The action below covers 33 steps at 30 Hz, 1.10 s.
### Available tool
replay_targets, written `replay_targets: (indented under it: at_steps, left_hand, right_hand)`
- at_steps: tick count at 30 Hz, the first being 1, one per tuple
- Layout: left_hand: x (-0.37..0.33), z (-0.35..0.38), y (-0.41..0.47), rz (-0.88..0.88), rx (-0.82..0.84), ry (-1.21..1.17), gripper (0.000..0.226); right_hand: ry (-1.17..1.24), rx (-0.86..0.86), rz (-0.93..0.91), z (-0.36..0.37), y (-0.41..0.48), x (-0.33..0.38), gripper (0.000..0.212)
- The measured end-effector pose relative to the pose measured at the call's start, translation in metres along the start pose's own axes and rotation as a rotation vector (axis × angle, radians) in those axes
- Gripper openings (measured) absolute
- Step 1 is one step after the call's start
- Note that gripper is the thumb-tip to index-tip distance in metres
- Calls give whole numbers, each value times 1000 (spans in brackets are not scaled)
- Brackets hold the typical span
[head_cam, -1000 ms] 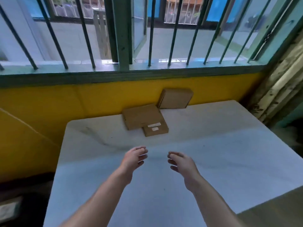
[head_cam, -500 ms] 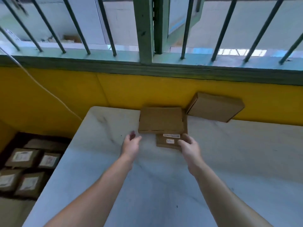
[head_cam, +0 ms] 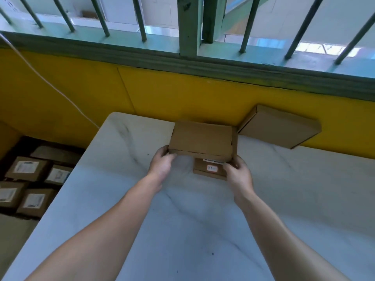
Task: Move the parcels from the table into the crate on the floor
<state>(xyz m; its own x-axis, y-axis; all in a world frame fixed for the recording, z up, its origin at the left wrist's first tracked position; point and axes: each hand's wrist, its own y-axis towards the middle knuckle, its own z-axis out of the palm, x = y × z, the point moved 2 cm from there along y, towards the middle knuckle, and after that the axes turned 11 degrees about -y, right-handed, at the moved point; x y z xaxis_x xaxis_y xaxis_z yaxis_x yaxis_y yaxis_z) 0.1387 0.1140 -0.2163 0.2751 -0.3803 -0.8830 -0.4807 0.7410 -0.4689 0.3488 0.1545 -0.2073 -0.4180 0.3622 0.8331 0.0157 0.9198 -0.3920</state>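
A flat brown parcel (head_cam: 200, 138) lies at the far side of the white table (head_cam: 182, 220), its near edge raised. My left hand (head_cam: 161, 162) grips its near left corner. My right hand (head_cam: 237, 173) grips its near right corner. Under it lies a smaller parcel (head_cam: 209, 170) with a white label, partly covered. A third brown parcel (head_cam: 278, 126) leans against the yellow wall at the back right. The crate (head_cam: 26, 179) sits on the floor to the left of the table and holds several labelled parcels.
A yellow wall (head_cam: 182, 94) with a barred window (head_cam: 188, 27) above it runs right behind the table. A white cable (head_cam: 50, 86) hangs across the wall on the left.
Both hands reached forward from mid-table to the flat parcel and took hold of its near corners. Its near edge is now lifted off the small parcel. The camera moved closer.
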Motion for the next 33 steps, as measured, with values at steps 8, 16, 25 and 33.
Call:
replay_targets:
  at_steps: [8, 16, 25, 33]
  left_hand:
    - [-24, -42, -35, 231, 64, -54, 41]
    - [-33, -98, -76, 293, 196, -134, 35]
    - [-4, -128, -126, 167, 279, -199, 33]
    - [6, -130, -164, 89, 134, -356, 21]
  right_hand:
    - [174, -127, -151, -9, -48, 20, 41]
    - [271, -129, -228, -1, -108, 25, 42]
    - [286, -170, -121, 1, -155, 1, 24]
    - [353, -27, -97, -16, -174, 1, 23]
